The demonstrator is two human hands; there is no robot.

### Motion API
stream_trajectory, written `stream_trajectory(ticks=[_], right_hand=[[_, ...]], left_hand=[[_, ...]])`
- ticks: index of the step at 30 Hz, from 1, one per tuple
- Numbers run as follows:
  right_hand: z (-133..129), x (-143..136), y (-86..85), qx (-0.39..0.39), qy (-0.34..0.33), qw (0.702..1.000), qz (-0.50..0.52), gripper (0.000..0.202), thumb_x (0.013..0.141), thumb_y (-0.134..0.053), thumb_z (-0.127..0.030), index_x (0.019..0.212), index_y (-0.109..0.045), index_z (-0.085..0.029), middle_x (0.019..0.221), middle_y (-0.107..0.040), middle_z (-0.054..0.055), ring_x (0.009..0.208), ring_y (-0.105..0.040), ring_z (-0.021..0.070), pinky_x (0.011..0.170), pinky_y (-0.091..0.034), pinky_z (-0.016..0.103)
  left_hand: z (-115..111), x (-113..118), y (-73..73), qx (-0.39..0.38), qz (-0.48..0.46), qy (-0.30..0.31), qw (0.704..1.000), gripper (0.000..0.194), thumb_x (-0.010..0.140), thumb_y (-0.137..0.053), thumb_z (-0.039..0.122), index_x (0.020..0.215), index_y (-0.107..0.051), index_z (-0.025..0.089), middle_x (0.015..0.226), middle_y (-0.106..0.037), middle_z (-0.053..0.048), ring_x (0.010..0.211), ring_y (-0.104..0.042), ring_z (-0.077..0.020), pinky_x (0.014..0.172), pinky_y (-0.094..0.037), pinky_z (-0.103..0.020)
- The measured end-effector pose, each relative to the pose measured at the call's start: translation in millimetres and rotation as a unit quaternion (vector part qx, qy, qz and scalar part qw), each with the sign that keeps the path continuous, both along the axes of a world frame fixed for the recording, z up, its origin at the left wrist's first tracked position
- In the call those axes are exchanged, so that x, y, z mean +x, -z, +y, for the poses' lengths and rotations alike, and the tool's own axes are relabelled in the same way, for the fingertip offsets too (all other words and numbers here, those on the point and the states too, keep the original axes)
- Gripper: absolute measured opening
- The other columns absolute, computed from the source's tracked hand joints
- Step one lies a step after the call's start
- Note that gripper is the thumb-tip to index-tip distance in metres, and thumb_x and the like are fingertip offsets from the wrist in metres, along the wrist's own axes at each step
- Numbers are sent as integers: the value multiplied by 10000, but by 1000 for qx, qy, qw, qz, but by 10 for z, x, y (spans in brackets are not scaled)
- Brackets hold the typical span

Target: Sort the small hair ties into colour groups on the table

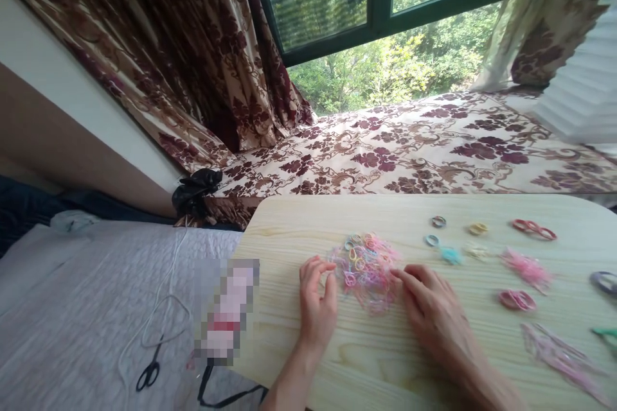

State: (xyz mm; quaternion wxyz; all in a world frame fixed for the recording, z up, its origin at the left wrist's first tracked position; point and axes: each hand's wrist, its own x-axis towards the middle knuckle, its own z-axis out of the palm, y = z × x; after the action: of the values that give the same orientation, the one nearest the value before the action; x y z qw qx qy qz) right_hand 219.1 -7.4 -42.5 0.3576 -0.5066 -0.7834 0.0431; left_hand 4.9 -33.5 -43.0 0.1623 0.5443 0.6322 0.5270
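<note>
A mixed pile of small elastic hair ties [369, 266] in pink, yellow, blue and lilac lies on the wooden table. My left hand [318, 295] is at its left edge, fingers curved and thumb apart, with nothing visible between them. On the opposite side, my right hand [431, 302] reaches in with thumb and forefinger pinched together at the pile's edge. Whatever is in that pinch is too small to make out. Right of the pile are a turquoise bunch of elastics [451, 255], a pink bunch [527, 268] and pink hair ties [517, 299].
Yellow hair ties [478, 228], red hair ties [534, 229] and pale pink strands [562, 353] lie on the table [289, 225]. A blurred-out pink object [229, 311] sits at its left edge. Scissors [148, 374] and a white cable [166, 298] lie on the bed.
</note>
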Motion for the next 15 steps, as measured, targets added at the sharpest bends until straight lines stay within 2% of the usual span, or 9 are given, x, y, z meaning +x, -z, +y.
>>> stream_trajectory(ticks=[5, 12, 15], right_hand=[[-38, -20, -98, -21, -52, 998, 19, 350, 886, -441, -169, 1001, -753, -275, 963, -681, 64, 871, -654, 182, 736, -537, 315], [-20, -1, -90, -9, 12, 1000, 23, 305, 923, -435, -236, 949, -738, -256, 942, -689, 58, 880, -664, 191, 761, -523, 330], [-35, -21, -104, -17, -16, 1000, 9, 286, 924, -457, -256, 949, -742, -256, 928, -686, 58, 843, -656, 186, 730, -515, 327]], left_hand=[[-5, 1, -23, 1, 6, 4, 1000, 178, 876, -517, 186, 909, -690, 203, 1032, -688, -85, 1146, -580, -246, 1043, -451, -443], [-5, 0, -39, 4, 5, 8, 1000, 174, 879, -514, 187, 905, -686, 203, 1032, -689, -81, 1154, -578, -241, 1034, -460, -424], [-6, 0, -41, 2, 8, 9, 1000, 177, 878, -513, 179, 907, -685, 206, 1032, -688, -79, 1154, -576, -240, 1038, -455, -426]])
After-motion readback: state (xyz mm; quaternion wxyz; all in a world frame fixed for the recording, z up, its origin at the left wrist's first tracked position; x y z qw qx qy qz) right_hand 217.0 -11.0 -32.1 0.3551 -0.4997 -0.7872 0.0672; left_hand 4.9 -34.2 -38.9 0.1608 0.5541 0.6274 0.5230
